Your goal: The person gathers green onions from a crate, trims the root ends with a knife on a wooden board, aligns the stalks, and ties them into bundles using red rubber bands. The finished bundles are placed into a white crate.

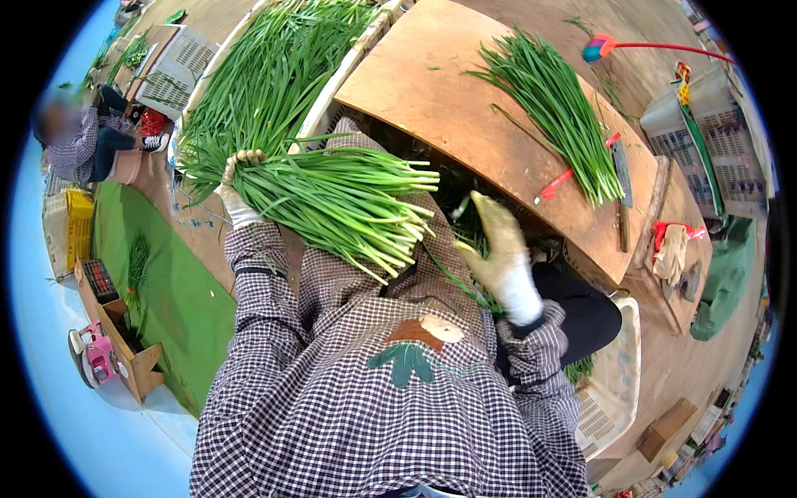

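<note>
My left hand [241, 180], in a pale work glove, grips a bunch of garlic chives [348, 199] near its leafy end; the pale cut ends fan out to the right above my lap. My gloved right hand [498, 249] is apart from the bunch, fingers spread and slightly blurred, with nothing held. Beyond, on a wooden board [423, 68], lies a second bunch of chives [554, 112] with red tape strips [557, 184] under and beside it. A knife [621, 177] with a wooden handle lies at that bunch's right side.
A white plastic crate [330, 87] heaped with loose chives stands ahead on the left. Another crate [629, 373] is beside my right leg. A glove [671, 255] lies on a wooden box [685, 299] at right. A person [81, 137] sits at far left; a broom [601, 48] lies upper right.
</note>
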### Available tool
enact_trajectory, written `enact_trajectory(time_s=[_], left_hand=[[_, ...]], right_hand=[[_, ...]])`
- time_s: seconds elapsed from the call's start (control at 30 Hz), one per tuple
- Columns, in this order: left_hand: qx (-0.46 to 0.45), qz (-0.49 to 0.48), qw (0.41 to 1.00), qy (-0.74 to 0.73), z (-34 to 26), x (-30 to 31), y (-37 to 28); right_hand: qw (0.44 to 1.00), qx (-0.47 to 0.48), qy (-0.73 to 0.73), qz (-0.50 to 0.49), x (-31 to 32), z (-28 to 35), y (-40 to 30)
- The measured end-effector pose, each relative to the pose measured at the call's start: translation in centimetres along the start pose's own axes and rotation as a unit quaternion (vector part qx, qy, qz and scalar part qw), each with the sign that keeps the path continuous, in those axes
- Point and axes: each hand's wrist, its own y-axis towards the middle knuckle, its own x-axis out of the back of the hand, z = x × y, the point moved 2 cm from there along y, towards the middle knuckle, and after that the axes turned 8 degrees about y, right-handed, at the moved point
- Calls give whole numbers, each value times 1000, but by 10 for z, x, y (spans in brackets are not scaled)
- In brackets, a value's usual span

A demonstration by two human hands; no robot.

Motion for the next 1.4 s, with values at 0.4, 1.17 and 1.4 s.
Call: enact_trajectory(time_s=[0.4, 1.17, 1.4], left_hand=[[62, -74, 995, 25, 9, -37, 18], [60, -77, 994, -43, 12, 9, 21], [39, -1, 999, -37, 10, -7, 20]], right_hand=[[884, -158, 353, -262, -13, -69, 101], [988, 63, 85, -110, -22, 13, 42], [986, -142, -35, 80, -79, -1, 77]])
